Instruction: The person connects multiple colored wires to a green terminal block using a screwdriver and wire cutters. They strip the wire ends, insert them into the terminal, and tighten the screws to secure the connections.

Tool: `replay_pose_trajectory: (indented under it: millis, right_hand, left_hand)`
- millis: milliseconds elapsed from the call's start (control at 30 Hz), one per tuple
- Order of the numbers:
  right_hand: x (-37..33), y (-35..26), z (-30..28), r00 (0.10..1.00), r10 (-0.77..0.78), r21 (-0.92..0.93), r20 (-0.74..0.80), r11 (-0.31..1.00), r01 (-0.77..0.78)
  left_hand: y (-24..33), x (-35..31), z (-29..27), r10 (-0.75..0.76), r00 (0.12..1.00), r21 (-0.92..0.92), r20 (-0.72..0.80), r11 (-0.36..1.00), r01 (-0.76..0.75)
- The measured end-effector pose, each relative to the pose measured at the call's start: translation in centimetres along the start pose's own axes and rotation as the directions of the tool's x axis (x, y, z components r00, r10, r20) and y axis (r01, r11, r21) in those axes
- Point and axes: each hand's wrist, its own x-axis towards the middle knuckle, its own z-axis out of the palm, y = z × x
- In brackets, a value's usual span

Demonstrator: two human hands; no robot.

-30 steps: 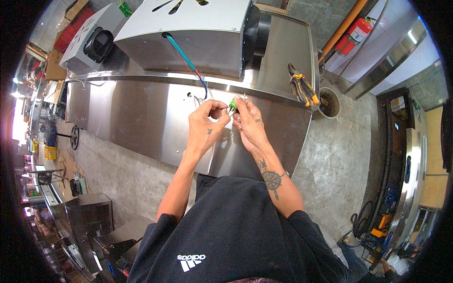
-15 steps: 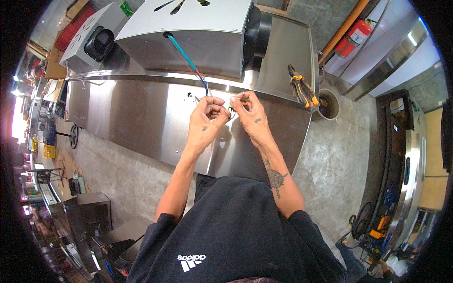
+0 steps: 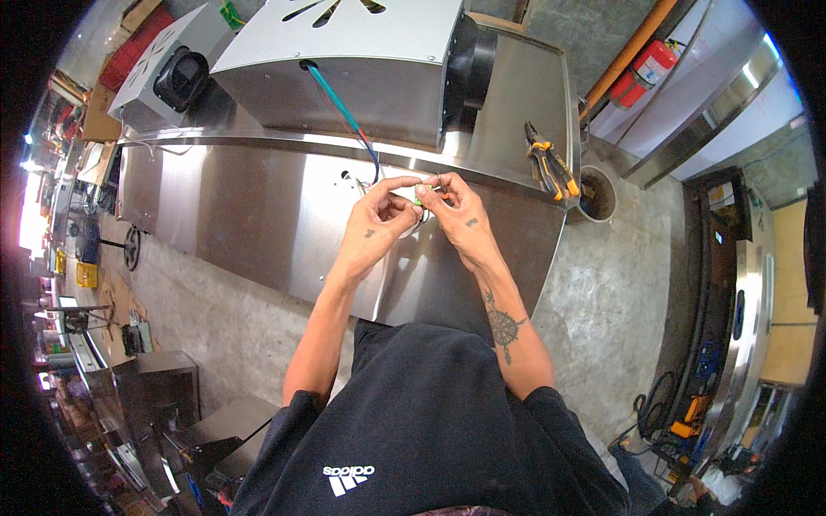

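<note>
Two hands (image 3: 419, 213), one green connector (image 3: 419, 199)

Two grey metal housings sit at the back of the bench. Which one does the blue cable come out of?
The large housing directly behind the hands, with leaf-shaped cutouts on top: the blue cable leaves a hole in its front face. The smaller housing to the left has a black round port and no cable.

Beside the brushed, shiny steel panel (image 3: 258, 224) lie pliers (image 3: 551, 168) with glossy plastic grips; behind it stands a matt metal box (image 3: 361, 60); the floor (image 3: 602, 292) below looks rough concrete.
</note>
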Motion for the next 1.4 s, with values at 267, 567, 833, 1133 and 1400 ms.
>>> replay_pose_trajectory:
  millis: [267, 567, 833, 1133, 1400]
  right_hand:
    - [-1.7, 0.1, -1.3, 0.972, -0.211, -0.399, -0.108, 0.904, 0.152]
    - [-4.4, -2.4, -1.2, 0.834, -0.542, -0.711, 0.104, 0.546, 0.444]
    - [-4.5, -2.9, -0.6, 0.800, -0.578, -0.740, 0.158, 0.467, 0.484]
    - [-4.7, -3.4, -0.5, 0.747, -0.630, -0.815, 0.212, 0.307, 0.491]
    - [-5.0, -3.8, -0.8, 0.755, -0.608, -0.828, 0.248, 0.272, 0.491]
  left_hand:
    - [-1.2, 0.0, -0.3, 0.095, 0.995, 0.081, -0.040, 0.992, -0.092]
    - [-1.9, 0.4, 0.4, 0.172, 0.982, 0.055, -0.080, 0.984, -0.168]
    - [-0.8, -0.1, 0.7, 0.124, 0.991, 0.077, -0.051, 0.990, -0.120]
    - [-0.6, -0.2, 0.8, 0.194, 0.979, 0.177, -0.056, 0.967, -0.181]
    - [0.0, -0.6, 1.1, 0.286, 0.958, 0.368, -0.034, 0.895, -0.254]
